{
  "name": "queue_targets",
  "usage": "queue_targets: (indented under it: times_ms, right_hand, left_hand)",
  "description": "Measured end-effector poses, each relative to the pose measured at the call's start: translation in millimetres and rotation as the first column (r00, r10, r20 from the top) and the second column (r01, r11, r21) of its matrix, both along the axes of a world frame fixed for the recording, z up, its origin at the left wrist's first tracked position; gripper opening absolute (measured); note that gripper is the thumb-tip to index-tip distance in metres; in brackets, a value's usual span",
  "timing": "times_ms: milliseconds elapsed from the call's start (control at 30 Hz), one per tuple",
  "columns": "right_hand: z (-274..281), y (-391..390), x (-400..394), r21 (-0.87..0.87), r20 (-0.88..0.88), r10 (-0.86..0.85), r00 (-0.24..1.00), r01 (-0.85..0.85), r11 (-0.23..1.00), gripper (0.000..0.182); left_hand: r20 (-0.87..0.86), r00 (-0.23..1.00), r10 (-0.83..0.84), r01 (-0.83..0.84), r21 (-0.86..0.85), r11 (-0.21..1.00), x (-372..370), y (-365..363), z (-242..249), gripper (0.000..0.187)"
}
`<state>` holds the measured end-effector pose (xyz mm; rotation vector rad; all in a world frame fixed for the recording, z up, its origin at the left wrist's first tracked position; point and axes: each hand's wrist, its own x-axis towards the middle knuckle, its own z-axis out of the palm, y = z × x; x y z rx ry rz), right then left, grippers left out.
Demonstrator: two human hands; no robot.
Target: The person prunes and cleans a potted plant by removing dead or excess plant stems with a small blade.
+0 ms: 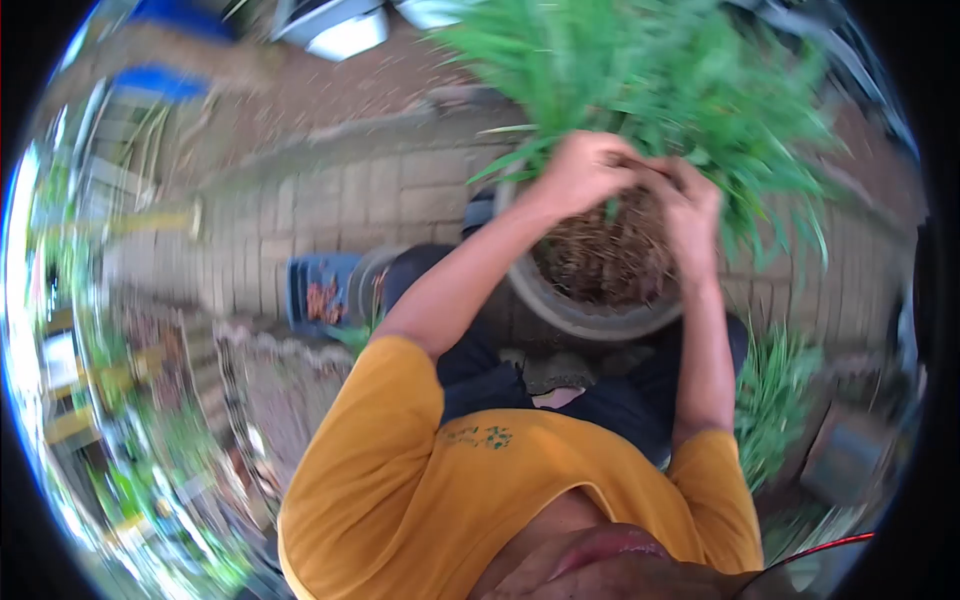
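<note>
Head view, looking straight down the body. Round grey pot (590, 318) sits just beyond the knees, on the paved ground (330, 200), its mouth filled with a brown, fibrous root mass (600, 255). A bushy green plant (660, 80) rises from that mass and fans away from the person, so its long axis runs from the pot up and outward, foliage on the far side of both hands. Left hand (580, 172) is curled tight around the base of the stems at the near-left edge of the clump, fingers closed on plant and roots together. Right hand (692, 215) is pressed in on the right side, fingers bent into the same stem base; whether it fully clasps or only presses, I cannot tell through the leaves. Fingertips of the two hands nearly meet at the crown, so the clump lies between them, directly above the pot. Neither hand is clearly nearer. A blue crate (322, 290) stands left of the pot, well apart.
</note>
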<state>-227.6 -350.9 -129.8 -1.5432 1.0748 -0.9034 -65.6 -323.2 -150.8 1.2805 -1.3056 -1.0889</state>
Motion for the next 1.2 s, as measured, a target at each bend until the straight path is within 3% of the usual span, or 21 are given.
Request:
queue_targets:
  times_ms: [33,67,100,133,167,267,333,367,433,467,533,667,700,800,867,933,1000,1100,1200]
  right_hand:
    - [12,3,2,0.058,-0.055,-0.003,0.998,0.006,0.998,0.015]
    - [10,0,1,0.078,-0.119,-0.004,0.993,0.013,0.997,0.015]
    - [-4,-8,-3,0.13,-0.118,0.002,0.993,0.014,0.991,0.016]
    - [-11,-10,-2,0.067,-0.099,-0.007,0.995,0.014,0.998,0.014]
    - [-23,-16,-3,0.1,-0.045,-0.035,0.998,0.039,0.994,0.014]
    - [-42,-20,-9,0.136,-0.01,0.028,1.0,-0.026,0.99,0.016]
    - [-41,-6,-2,0.137,-0.051,0.021,0.998,-0.014,0.99,0.017]
    - [-43,1,-3,0.143,-0.07,0.001,0.998,0.009,0.99,0.018]
    - [-41,12,-9,0.118,-0.081,0.025,0.996,-0.016,0.993,0.019]
    - [-41,16,-14,0.111,-0.096,0.041,0.994,-0.031,0.993,0.019]
    - [-41,23,-25,0.128,-0.104,0.07,0.992,-0.056,0.99,0.021]
    - [-42,31,-29,0.132,-0.183,0.136,0.974,-0.112,0.985,0.021]
    - [-36,38,-23,0.086,-0.278,0.13,0.952,-0.11,0.99,0.026]
    - [-33,57,-16,-0.035,-0.238,0.154,0.959,-0.167,0.985,0.027]
    - [8,75,-8,0.165,-0.338,0.245,0.908,-0.2,0.966,0.032]
    - [16,88,1,0.193,-0.043,0.224,0.974,-0.212,0.958,0.035]
    - [69,103,5,0.259,-0.134,0.339,0.931,-0.297,0.919,0.035]
    - [79,91,3,0.113,-0.074,0.243,0.967,-0.234,0.966,0.038]
    - [84,68,-9,-0.07,-0.076,0.178,0.981,-0.183,0.981,0.037]
  left_hand:
    - [-0.081,0.997,0.009,-0.008,0.011,1.0,-2,-2,-14,0.019]
    - [0.124,0.99,0.065,-0.049,-0.131,0.99,-1,-3,-19,0.022]
    - [0.161,0.984,0.075,-0.058,-0.108,0.992,1,0,-13,0.024]
    - [0.211,0.969,0.127,-0.073,-0.249,0.966,5,0,-19,0.024]
    - [0.098,0.984,0.146,-0.137,-0.09,0.986,9,11,-2,0.023]
    - [-0.263,0.916,0.303,-0.32,-0.026,0.947,47,54,47,0.023]
    - [-0.444,0.686,0.576,-0.634,0.024,0.773,98,128,49,0.026]
    - [-0.348,0.609,0.712,-0.723,0.124,0.679,115,163,50,0.027]
    - [-0.241,0.433,0.869,-0.829,0.272,0.489,169,228,1,0.026]
    - [-0.13,0.386,0.913,-0.87,0.278,0.407,185,264,-2,0.026]
    - [-0.147,0.231,0.962,-0.937,0.234,0.26,236,328,-62,0.021]
    - [-0.057,-0.038,0.998,-0.937,0.35,-0.015,287,396,-114,0.014]
    - [-0.025,0.037,0.999,-0.915,0.402,0.044,290,399,-101,0.027]
    - [-0.628,-0.053,0.776,-0.798,0.494,0.345,259,347,-37,0.041]
    - [-0.901,0.099,0.423,-0.61,0.281,0.741,228,306,2,0.05]
    - [-0.963,0.161,0.218,-0.456,0.123,0.881,190,252,35,0.05]
    - [-0.974,0.208,0.089,-0.271,0.03,0.962,146,196,55,0.05]
    - [-0.947,0.32,0.015,0.001,0.016,1.0,92,124,66,0.054]
    - [-0.902,0.431,0.016,0.128,0.079,0.989,52,63,58,0.052]
